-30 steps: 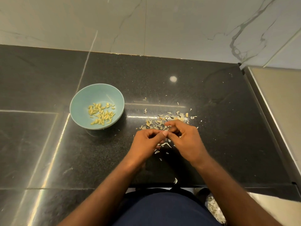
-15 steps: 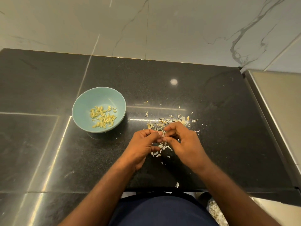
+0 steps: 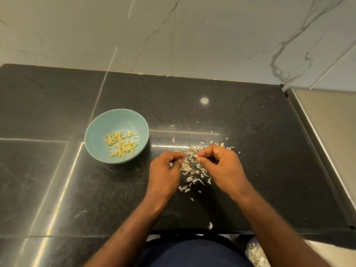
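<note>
Nearest, a lone husk point(image 3: 210, 225) lies by the front edge of the black desk point(image 3: 260, 170). Above it the two hands hover close together over a scattered pile of pale husks point(image 3: 192, 171). The right hand point(image 3: 223, 166) has its grip closed to a pinch, thumb and forefinger nipping a small pale seed point(image 3: 196, 156) just above the pile. The left hand point(image 3: 165, 170) has its fingers curled, tips just beside the seed; whether its grip has hold of anything I cannot tell. Farther left, well apart from the hands, a pale blue bowl point(image 3: 96, 132) holds yellowish peeled seeds point(image 3: 121, 144). Behind the desk rises a marble wall point(image 3: 212, 35).
</note>
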A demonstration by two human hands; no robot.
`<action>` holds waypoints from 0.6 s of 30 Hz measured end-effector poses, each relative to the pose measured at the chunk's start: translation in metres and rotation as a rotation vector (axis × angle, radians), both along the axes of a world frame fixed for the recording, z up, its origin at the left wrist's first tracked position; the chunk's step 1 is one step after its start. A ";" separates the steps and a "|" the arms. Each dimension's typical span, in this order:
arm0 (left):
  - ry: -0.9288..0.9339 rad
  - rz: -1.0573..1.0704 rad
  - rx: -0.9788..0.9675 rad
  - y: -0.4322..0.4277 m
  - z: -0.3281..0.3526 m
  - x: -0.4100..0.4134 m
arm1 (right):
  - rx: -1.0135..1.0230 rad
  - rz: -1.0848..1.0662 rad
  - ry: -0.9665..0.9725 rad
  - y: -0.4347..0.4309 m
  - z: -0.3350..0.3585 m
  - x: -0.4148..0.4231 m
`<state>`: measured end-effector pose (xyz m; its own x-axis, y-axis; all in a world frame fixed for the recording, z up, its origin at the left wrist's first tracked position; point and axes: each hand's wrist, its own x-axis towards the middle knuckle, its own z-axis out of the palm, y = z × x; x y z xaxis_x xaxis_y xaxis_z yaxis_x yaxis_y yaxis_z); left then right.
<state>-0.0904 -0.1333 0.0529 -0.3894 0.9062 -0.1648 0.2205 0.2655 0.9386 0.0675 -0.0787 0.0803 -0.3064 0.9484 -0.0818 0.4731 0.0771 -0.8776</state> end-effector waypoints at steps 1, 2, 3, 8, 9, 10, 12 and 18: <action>-0.050 -0.018 0.008 0.001 0.001 0.000 | -0.013 0.020 0.005 0.000 0.000 0.001; -0.114 -0.052 0.006 0.001 0.004 0.001 | -0.026 0.035 0.011 -0.001 0.000 0.001; -0.172 -0.098 0.001 0.002 0.007 0.003 | -0.043 0.044 0.022 -0.001 0.000 0.002; -0.261 -0.156 -0.034 0.003 0.006 0.006 | -0.227 0.083 0.167 0.003 -0.001 0.007; -0.290 -0.158 -0.050 0.002 0.004 0.006 | -0.247 0.083 0.178 0.003 -0.003 0.008; -0.326 -0.165 -0.067 0.002 0.003 0.005 | -0.261 0.074 0.192 0.003 -0.004 0.009; -0.390 -0.185 -0.092 0.001 -0.001 0.005 | -0.281 0.056 0.213 0.001 -0.006 0.010; -0.309 -0.276 -0.102 0.002 -0.002 0.007 | -0.416 0.035 0.188 0.001 -0.007 0.018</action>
